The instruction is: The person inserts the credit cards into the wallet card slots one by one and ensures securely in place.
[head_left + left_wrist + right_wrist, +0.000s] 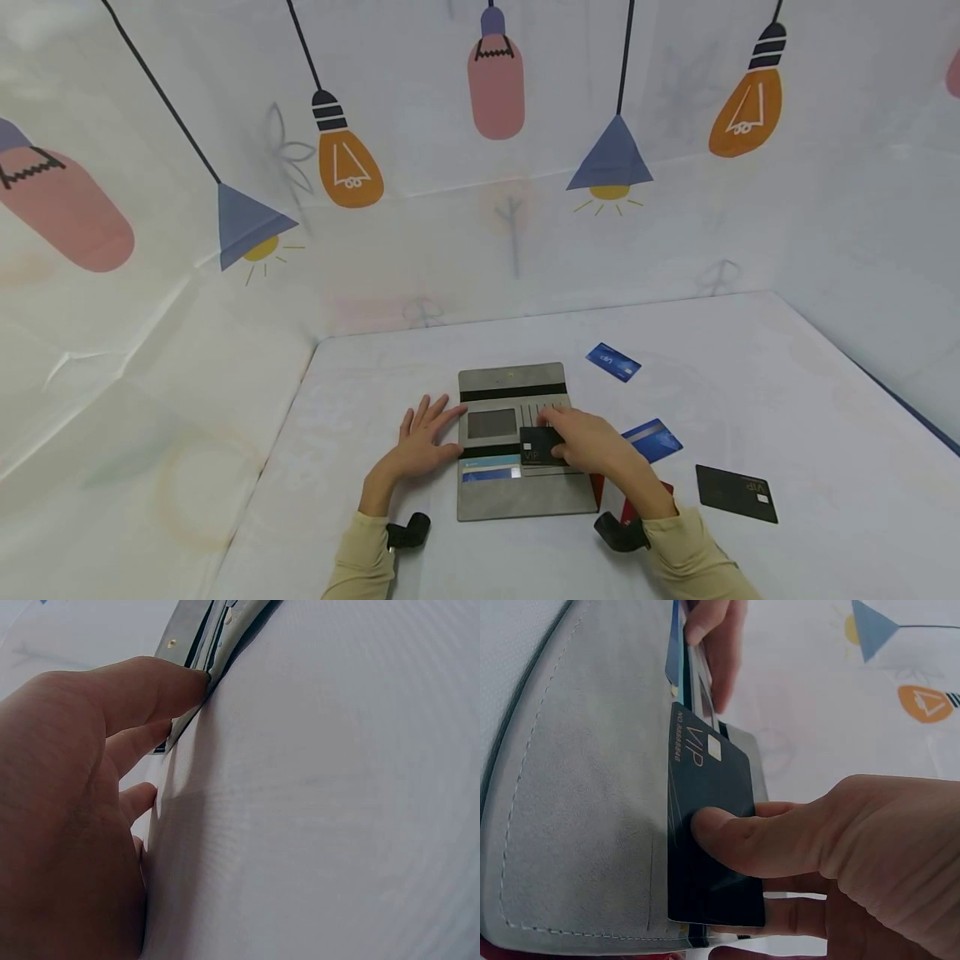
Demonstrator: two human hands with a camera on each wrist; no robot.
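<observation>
I see my right hand pinching a black VIP card, thumb on its face and the other fingers behind it, as the right wrist view shows. The card sits against the slots of the open grey wallet, its lower edge in a slot just below my thumb. My left hand lies flat with fingers straight and spread; its fingertips press the wallet's left edge. A blue card is tucked in a slot just right of those fingers. Beyond my right knuckles lie 2 blue cards; another black card lies well apart, right of my wrist.
</observation>
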